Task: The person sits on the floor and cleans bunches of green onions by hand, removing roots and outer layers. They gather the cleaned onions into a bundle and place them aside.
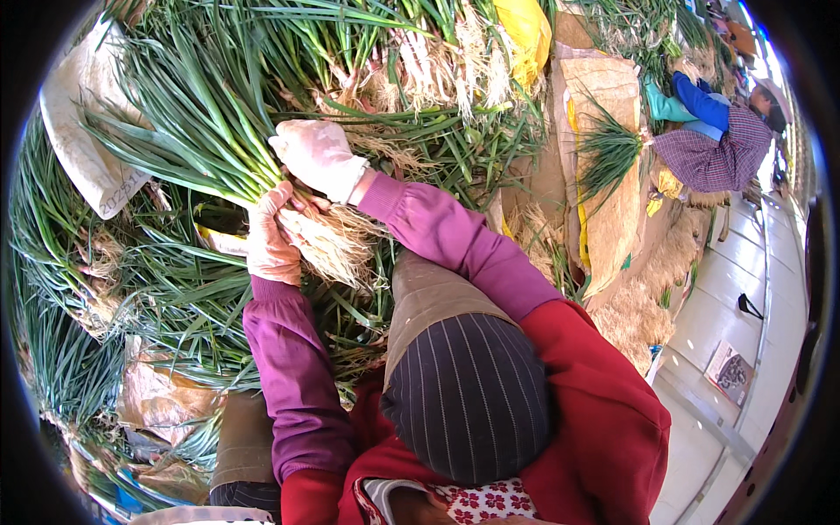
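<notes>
My left hand [272, 233], in a stained thin glove, is closed around the lower stems of a bunch of green onions [243, 144]. The long leaves fan to the upper left and the pale, stringy roots [335, 246] hang to the lower right. At the base of the same bunch is my right hand [319, 157], in a whitish glove, with its fingers curled against the stems; what they pinch is hidden. More green onions [190, 282] lie beneath and around both hands.
Rooted onion bunches [420, 65] line the top. A white sack [85, 125] lies upper left, a yellow bag [525, 39] at the top. To the right are a flattened woven sack [604, 98], root piles [633, 321] and a pale floor [735, 262]. A co-worker [715, 144] sits far right.
</notes>
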Available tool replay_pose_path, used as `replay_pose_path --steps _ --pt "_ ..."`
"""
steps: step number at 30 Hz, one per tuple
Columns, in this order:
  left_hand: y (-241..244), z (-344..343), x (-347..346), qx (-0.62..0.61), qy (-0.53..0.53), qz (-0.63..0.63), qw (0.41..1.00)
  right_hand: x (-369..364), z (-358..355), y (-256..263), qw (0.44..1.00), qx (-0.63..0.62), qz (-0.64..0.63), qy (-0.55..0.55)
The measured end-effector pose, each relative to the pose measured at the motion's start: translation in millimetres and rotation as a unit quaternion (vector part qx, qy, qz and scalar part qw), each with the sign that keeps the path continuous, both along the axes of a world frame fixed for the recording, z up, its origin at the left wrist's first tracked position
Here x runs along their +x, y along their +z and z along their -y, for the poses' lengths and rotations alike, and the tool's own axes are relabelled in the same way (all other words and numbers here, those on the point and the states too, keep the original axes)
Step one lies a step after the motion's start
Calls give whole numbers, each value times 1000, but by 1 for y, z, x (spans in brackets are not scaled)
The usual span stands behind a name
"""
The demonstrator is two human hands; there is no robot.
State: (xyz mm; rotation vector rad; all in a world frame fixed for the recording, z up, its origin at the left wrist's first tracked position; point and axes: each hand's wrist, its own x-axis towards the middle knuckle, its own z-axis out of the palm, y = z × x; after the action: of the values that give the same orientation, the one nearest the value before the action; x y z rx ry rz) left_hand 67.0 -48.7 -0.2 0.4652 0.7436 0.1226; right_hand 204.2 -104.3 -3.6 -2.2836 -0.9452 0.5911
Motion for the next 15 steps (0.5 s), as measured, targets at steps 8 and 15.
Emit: replay_pose_path --steps 8,15 --pt "48 -24 1 -213 122 341 908 65 44 -9 942 180 -277 -58" --pt "42 -43 -4 -182 143 363 903 193 73 1 880 -101 422 -194"
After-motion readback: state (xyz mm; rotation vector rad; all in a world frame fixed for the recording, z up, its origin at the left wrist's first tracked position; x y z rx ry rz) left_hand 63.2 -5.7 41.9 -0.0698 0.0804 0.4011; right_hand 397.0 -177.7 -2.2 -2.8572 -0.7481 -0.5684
